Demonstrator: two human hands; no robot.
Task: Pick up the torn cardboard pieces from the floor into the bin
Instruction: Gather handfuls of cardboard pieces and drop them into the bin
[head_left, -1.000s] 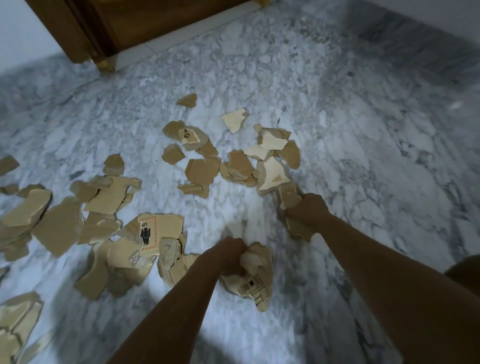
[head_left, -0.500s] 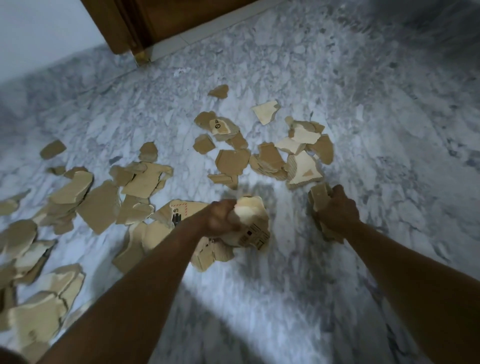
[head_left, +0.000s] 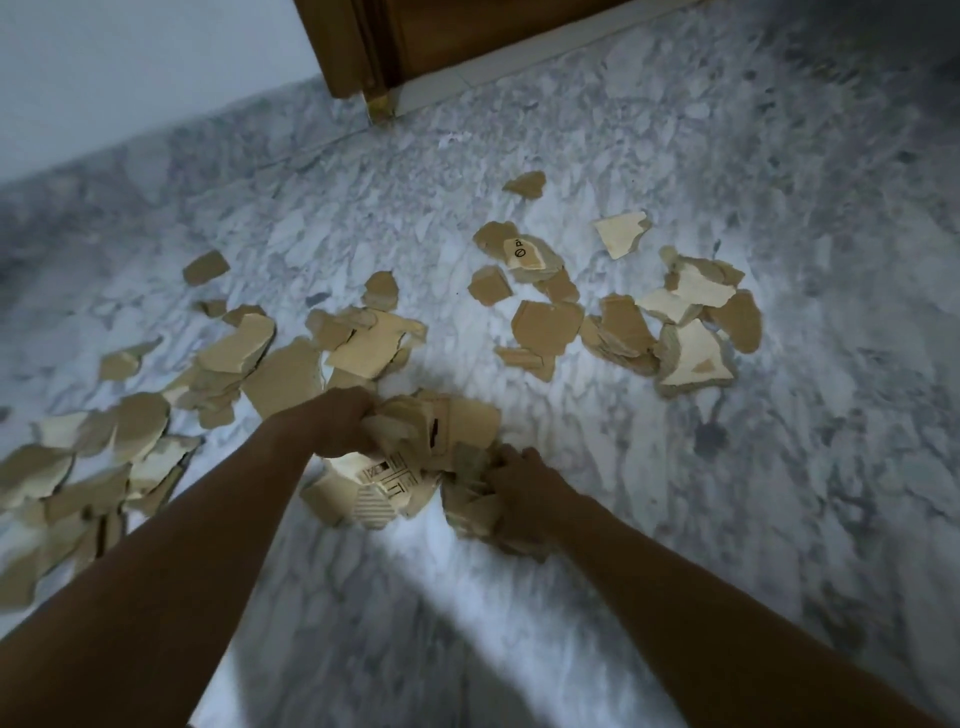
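Note:
Torn brown cardboard pieces lie scattered over the marble floor. My left hand grips a bundle of cardboard pieces, one with black printed marks. Close to its right, my right hand grips another bunch of torn pieces, and the two bundles touch. One loose cluster of pieces lies farther ahead to the right, a second loose cluster at the left. No bin is in view.
A wooden door and its frame stand at the top, with a white threshold strip beside them. A pale wall runs along the upper left. Bare marble lies to the right and near me.
My right hand has carried its pieces left to meet the left hand's bundle. The view has swung left, so the scattered pieces have slid rightward in frame.

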